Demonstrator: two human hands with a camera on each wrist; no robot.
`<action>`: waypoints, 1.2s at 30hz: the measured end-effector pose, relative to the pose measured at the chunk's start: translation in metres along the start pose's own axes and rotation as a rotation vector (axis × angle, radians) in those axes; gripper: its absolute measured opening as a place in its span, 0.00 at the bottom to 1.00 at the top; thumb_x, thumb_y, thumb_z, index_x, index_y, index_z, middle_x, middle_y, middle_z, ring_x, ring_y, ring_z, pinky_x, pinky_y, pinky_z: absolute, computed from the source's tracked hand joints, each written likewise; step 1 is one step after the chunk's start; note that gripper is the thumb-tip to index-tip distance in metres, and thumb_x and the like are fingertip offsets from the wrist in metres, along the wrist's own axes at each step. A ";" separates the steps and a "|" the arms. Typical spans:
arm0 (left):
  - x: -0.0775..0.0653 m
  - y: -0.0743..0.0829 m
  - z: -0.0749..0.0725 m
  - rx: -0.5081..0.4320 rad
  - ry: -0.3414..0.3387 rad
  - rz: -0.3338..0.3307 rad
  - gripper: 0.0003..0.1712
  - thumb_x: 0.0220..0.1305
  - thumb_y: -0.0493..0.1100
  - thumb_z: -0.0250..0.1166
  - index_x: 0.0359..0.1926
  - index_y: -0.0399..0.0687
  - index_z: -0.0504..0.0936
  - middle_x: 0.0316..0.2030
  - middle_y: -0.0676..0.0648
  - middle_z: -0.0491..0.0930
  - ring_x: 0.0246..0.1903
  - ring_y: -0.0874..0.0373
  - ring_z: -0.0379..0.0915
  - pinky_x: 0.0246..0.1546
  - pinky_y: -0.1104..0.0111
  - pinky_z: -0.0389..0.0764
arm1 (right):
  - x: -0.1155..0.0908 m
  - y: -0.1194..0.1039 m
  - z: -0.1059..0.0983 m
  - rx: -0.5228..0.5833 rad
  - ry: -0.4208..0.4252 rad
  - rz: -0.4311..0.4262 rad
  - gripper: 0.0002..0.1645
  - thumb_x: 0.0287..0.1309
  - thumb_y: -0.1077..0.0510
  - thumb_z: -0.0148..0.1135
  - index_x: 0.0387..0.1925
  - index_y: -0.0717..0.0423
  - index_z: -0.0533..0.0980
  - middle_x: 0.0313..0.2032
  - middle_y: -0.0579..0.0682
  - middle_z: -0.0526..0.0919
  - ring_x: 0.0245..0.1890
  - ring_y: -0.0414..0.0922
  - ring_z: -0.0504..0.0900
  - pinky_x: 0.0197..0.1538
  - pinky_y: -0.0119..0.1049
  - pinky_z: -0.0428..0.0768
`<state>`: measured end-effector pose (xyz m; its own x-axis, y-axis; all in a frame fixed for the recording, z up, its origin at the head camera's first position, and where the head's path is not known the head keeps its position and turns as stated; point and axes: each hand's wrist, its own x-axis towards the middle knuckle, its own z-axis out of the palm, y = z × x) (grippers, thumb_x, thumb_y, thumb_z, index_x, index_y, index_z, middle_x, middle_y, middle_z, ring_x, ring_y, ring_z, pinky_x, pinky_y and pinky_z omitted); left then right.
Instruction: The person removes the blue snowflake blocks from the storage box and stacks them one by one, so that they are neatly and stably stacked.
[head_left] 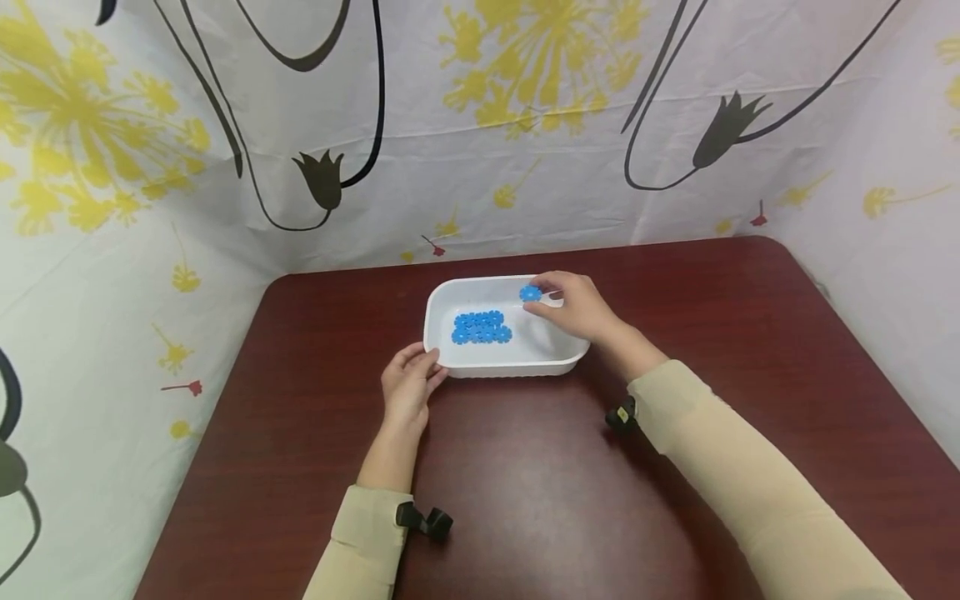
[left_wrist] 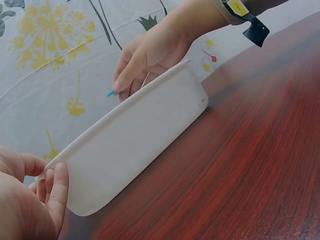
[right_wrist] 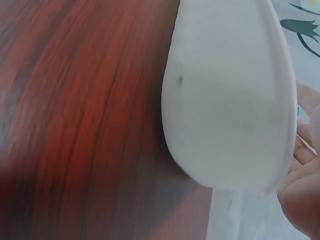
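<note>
On the table, a dark red-brown wood-grain top with a soft sheen and rounded far corners, rests the tray. White cloth printed with yellow, grey and red flowers hangs behind the table and along both sides, lightly creased. The tray is white, smooth and oblong, with rounded corners, raised walls and a narrow lip; its outer wall bears a small dark mark. Blue discs with scalloped edges lie packed together on the left part of the tray floor. The left hand grips the lip at the near left corner between thumb and fingers. The right hand reaches over the right end, thumb and fingertips nearly closed, pinching a single disc above the tray floor. Both forearms wear beige sleeves.
</note>
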<state>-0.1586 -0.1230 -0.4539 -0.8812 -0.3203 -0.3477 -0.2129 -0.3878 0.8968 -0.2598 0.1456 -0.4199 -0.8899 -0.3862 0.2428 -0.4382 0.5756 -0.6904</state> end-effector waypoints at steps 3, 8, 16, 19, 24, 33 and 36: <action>0.000 0.000 0.000 -0.006 -0.001 -0.001 0.22 0.66 0.33 0.67 0.58 0.35 0.74 0.41 0.43 0.77 0.33 0.58 0.77 0.40 0.69 0.88 | -0.004 0.001 -0.007 0.009 0.016 0.006 0.25 0.59 0.56 0.74 0.55 0.64 0.80 0.50 0.59 0.85 0.52 0.53 0.82 0.56 0.49 0.84; 0.000 -0.001 0.000 -0.004 -0.003 -0.008 0.22 0.66 0.34 0.68 0.59 0.34 0.73 0.40 0.43 0.78 0.32 0.58 0.78 0.41 0.68 0.89 | -0.011 0.004 -0.020 0.009 0.040 0.039 0.25 0.60 0.56 0.73 0.55 0.64 0.79 0.51 0.60 0.83 0.53 0.54 0.81 0.58 0.51 0.83; -0.002 0.000 0.001 -0.031 -0.004 0.006 0.22 0.66 0.32 0.67 0.59 0.34 0.73 0.37 0.45 0.78 0.30 0.59 0.78 0.39 0.69 0.89 | -0.021 0.019 -0.037 0.005 0.088 0.057 0.21 0.61 0.58 0.72 0.52 0.65 0.79 0.48 0.60 0.84 0.48 0.56 0.85 0.54 0.51 0.85; -0.002 0.000 0.001 -0.040 0.005 0.005 0.22 0.66 0.32 0.67 0.59 0.34 0.74 0.37 0.45 0.78 0.31 0.59 0.78 0.39 0.69 0.89 | -0.024 0.024 -0.040 0.014 0.102 0.073 0.21 0.59 0.59 0.73 0.51 0.64 0.80 0.47 0.59 0.84 0.47 0.55 0.86 0.54 0.49 0.86; -0.001 -0.001 0.002 -0.066 0.019 -0.008 0.23 0.65 0.31 0.67 0.59 0.32 0.76 0.38 0.44 0.78 0.33 0.58 0.77 0.41 0.69 0.88 | -0.031 0.034 -0.045 0.016 0.116 0.104 0.22 0.60 0.59 0.73 0.52 0.65 0.79 0.47 0.60 0.84 0.47 0.56 0.85 0.53 0.50 0.86; -0.001 -0.004 0.003 -0.066 0.042 -0.015 0.23 0.65 0.32 0.68 0.60 0.33 0.76 0.42 0.42 0.77 0.37 0.56 0.77 0.44 0.68 0.88 | -0.040 0.051 -0.053 -0.006 0.145 0.132 0.24 0.60 0.56 0.73 0.54 0.65 0.78 0.48 0.60 0.83 0.48 0.58 0.86 0.52 0.51 0.86; -0.002 -0.003 0.004 -0.071 0.043 -0.010 0.23 0.65 0.32 0.68 0.60 0.33 0.77 0.41 0.43 0.77 0.37 0.55 0.77 0.44 0.68 0.88 | -0.043 0.057 -0.054 -0.028 0.164 0.128 0.25 0.58 0.58 0.74 0.53 0.66 0.78 0.47 0.60 0.82 0.47 0.58 0.86 0.52 0.52 0.86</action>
<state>-0.1576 -0.1176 -0.4552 -0.8597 -0.3528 -0.3694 -0.1897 -0.4508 0.8722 -0.2527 0.2337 -0.4329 -0.9463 -0.1877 0.2633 -0.3215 0.6328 -0.7044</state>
